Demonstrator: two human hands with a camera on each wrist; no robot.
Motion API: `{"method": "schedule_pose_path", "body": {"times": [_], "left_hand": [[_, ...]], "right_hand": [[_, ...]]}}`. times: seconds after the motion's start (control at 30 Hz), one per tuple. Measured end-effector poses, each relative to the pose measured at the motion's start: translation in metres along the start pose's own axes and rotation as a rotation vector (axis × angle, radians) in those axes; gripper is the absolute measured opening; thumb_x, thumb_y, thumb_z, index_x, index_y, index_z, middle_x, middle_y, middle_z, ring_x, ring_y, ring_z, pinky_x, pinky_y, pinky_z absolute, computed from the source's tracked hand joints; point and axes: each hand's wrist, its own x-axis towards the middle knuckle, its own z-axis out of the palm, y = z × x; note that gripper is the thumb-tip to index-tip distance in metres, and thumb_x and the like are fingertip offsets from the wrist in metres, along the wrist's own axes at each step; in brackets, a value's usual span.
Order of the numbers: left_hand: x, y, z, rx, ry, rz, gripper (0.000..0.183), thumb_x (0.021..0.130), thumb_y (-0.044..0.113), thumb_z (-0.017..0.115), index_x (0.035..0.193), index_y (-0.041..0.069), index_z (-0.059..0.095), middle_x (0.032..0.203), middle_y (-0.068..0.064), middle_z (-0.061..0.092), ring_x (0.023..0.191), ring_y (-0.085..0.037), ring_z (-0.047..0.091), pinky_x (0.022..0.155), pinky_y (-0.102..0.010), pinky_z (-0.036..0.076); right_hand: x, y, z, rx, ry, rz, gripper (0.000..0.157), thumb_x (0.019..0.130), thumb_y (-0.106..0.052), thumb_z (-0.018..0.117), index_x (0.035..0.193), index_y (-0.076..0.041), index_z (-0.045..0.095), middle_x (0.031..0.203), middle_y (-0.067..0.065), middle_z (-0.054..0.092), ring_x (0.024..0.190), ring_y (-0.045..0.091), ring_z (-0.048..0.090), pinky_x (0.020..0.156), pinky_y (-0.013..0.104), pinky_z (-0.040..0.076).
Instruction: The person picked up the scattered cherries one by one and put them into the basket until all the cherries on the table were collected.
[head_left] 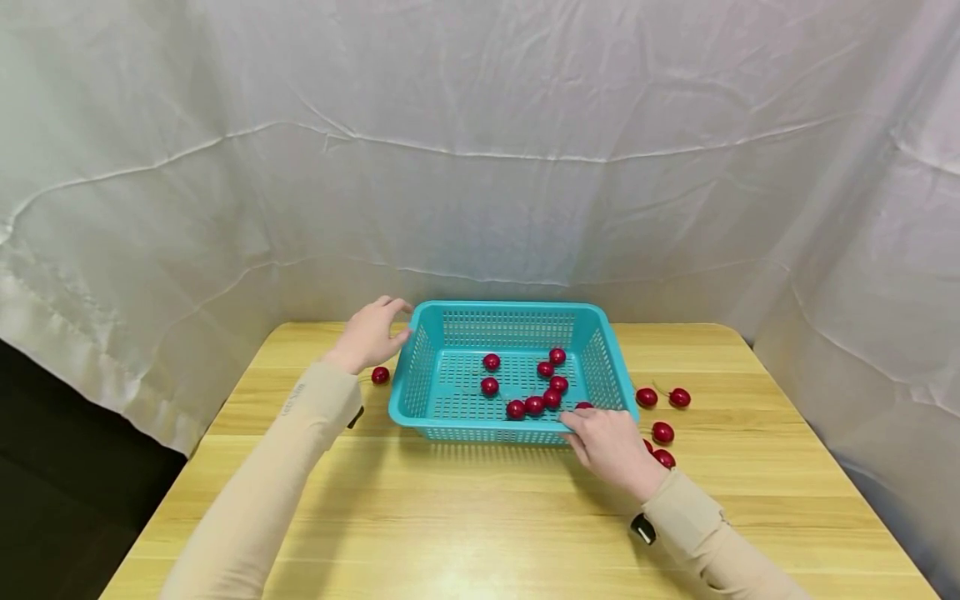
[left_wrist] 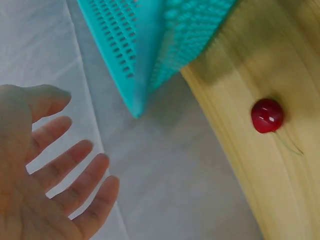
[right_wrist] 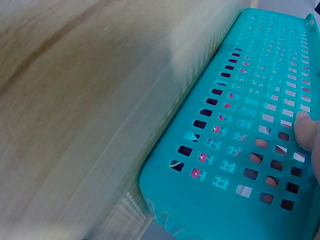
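A turquoise plastic basket [head_left: 480,430] with perforated walls sits on the table, several red cherries [head_left: 534,405] scattered over its floor. My right hand [head_left: 606,446] grips its front rim near the right corner. In the right wrist view the thumb [right_wrist: 306,131] lies against the outer wall, and fingers show through the holes from inside. Beside the back left corner is my left hand [head_left: 371,335], its fingers spread and apart from the rim in the left wrist view. Left of the basket lies one cherry [left_wrist: 267,115] with a thin stem.
Several more cherries [head_left: 663,432] lie on the wooden table [head_left: 450,517] to the right of the basket, some partly hidden by my right hand. A pale cloth [head_left: 480,217] hangs behind the table and along both sides.
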Motion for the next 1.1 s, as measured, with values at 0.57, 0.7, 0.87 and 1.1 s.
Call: {"method": "schedule_pose_path", "body": {"times": [0.57, 0.7, 0.87, 1.1], "left_hand": [[-0.018, -0.042, 0.027, -0.007, 0.233, -0.015, 0.045, 0.096, 0.015, 0.059, 0.138, 0.001, 0.054, 0.144, -0.023, 0.050, 0.128, -0.049, 0.050, 0.107, -0.062, 0.043], [-0.019, -0.050, 0.037, 0.011, 0.238, -0.030, 0.047, 0.097, 0.017, 0.056, 0.141, 0.001, 0.052, 0.149, -0.025, 0.046, 0.133, -0.050, 0.046, 0.109, -0.064, 0.040], [-0.022, -0.052, 0.047, 0.028, 0.209, -0.058, 0.050, 0.098, 0.017, 0.054, 0.145, 0.002, 0.048, 0.155, -0.025, 0.040, 0.140, -0.050, 0.040, 0.113, -0.067, 0.034], [-0.024, -0.052, 0.057, 0.043, 0.145, -0.081, 0.051, 0.100, 0.018, 0.052, 0.148, 0.005, 0.046, 0.159, -0.024, 0.035, 0.143, -0.051, 0.036, 0.114, -0.068, 0.032]], "right_hand": [[0.001, 0.001, 0.001, 0.008, 0.023, -0.015, 0.022, 0.078, -0.021, 0.085, 0.079, -0.017, 0.063, 0.065, -0.005, 0.066, 0.051, 0.013, 0.060, 0.041, 0.016, 0.023], [0.001, 0.001, 0.001, 0.005, 0.013, -0.010, 0.022, 0.078, -0.021, 0.085, 0.081, -0.017, 0.064, 0.066, -0.004, 0.067, 0.051, 0.014, 0.061, 0.041, 0.016, 0.023], [0.000, 0.000, 0.001, 0.002, 0.003, -0.004, 0.020, 0.077, -0.020, 0.086, 0.083, -0.017, 0.066, 0.070, -0.003, 0.071, 0.053, 0.015, 0.064, 0.041, 0.017, 0.026], [0.000, 0.000, 0.000, 0.010, 0.004, -0.002, 0.020, 0.077, -0.020, 0.085, 0.082, -0.018, 0.066, 0.070, -0.003, 0.070, 0.054, 0.015, 0.064, 0.040, 0.017, 0.027]]}}
